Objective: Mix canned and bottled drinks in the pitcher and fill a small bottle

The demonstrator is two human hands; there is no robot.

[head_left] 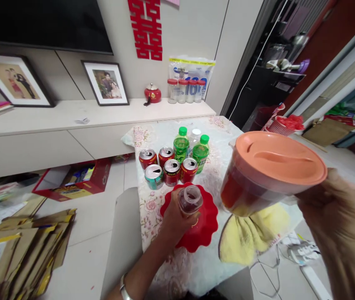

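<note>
My right hand (336, 221) grips a clear pitcher (252, 187) with an orange lid, tilted toward the left and holding reddish liquid. My left hand (176, 216) is closed round a small clear open bottle (190, 200) with dark liquid inside, held above a red scalloped plate (207, 227). The pitcher's lower rim is close to the bottle's mouth, a little to its right. A silver bangle sits on my left wrist.
Several opened cans (165, 166) and green-capped bottles (181, 146) stand behind the plate on the floral tablecloth (152, 208). A yellow towel (252, 233) lies at right. Flattened cardboard (18, 250) covers the floor at left; a low cabinet (71, 125) with framed photos runs along the wall.
</note>
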